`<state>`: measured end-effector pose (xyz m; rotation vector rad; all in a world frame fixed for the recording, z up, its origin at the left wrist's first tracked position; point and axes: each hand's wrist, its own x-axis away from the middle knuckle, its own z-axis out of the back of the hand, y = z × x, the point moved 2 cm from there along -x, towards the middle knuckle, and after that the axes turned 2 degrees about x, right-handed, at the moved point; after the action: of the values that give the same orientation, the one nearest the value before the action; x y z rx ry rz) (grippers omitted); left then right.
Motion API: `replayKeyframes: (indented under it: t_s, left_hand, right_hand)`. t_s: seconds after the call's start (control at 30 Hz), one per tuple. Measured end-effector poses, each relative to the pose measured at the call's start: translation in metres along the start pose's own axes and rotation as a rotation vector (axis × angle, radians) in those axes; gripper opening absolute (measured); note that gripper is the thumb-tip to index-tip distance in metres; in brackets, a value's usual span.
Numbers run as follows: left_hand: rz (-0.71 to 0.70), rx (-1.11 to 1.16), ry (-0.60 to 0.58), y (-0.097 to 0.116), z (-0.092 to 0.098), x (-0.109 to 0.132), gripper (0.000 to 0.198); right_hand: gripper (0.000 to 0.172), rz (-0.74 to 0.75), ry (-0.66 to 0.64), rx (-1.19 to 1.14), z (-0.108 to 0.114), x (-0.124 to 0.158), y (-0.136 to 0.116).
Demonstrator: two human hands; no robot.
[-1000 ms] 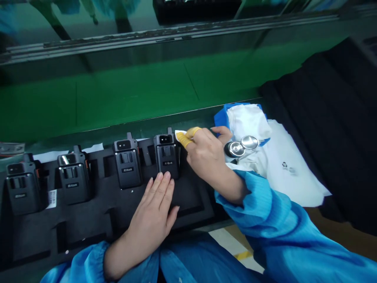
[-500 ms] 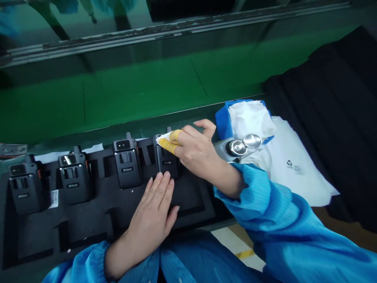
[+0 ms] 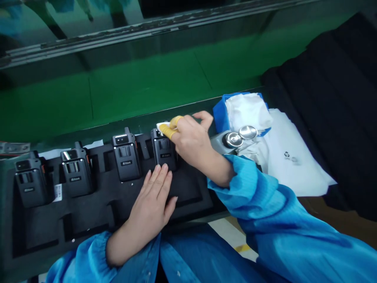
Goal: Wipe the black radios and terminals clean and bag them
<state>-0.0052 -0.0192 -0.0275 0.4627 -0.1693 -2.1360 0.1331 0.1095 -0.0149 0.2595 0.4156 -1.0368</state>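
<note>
Several black two-way radios stand in a row in a black foam tray (image 3: 132,196). The rightmost radio (image 3: 163,151) is under my hands. My left hand (image 3: 154,196) lies flat with its fingertips against that radio's lower end. Yellow finger cots cover fingertips of my right hand (image 3: 193,139), which pinches a small white cloth (image 3: 161,125) against the radio's top. The radio to its left (image 3: 126,159), another radio (image 3: 77,173) and the far-left radio (image 3: 32,182) are untouched, labels facing up.
Right of my right hand are a dispenser bottle (image 3: 225,141) with its metal lid flipped up, a blue box (image 3: 220,114) of white cloths (image 3: 249,112) and a white plastic bag (image 3: 294,157). Black foam sheets (image 3: 326,98) lie at far right. A green panel (image 3: 147,82) runs along the back.
My right hand and the cloth have moved slightly up along the radio's top, uncovering more of its upper face. My left hand stays on its lower end. The view has shifted a little.
</note>
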Motion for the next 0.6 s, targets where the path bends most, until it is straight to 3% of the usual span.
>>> replayKeyframes:
  t_s: [0.13,0.37,0.47,0.6]
  left_hand:
    - [0.001,0.004,0.007,0.000,0.001,0.000,0.046]
    - [0.015,0.025,0.018,0.000,-0.001,0.003,0.050]
    - [0.008,0.024,0.050,0.001,-0.001,0.003,0.047]
    - [-0.005,0.012,0.063,0.001,-0.001,0.003,0.040]
  right_hand:
    - [0.034,-0.123,0.016,-0.017,0.009,0.021,0.013]
    - [0.033,0.166,0.172,0.011,0.025,0.048,-0.025]
    - [0.033,0.177,0.166,0.023,0.021,0.048,-0.036]
    - [0.031,0.133,0.139,0.044,0.020,0.053,-0.033]
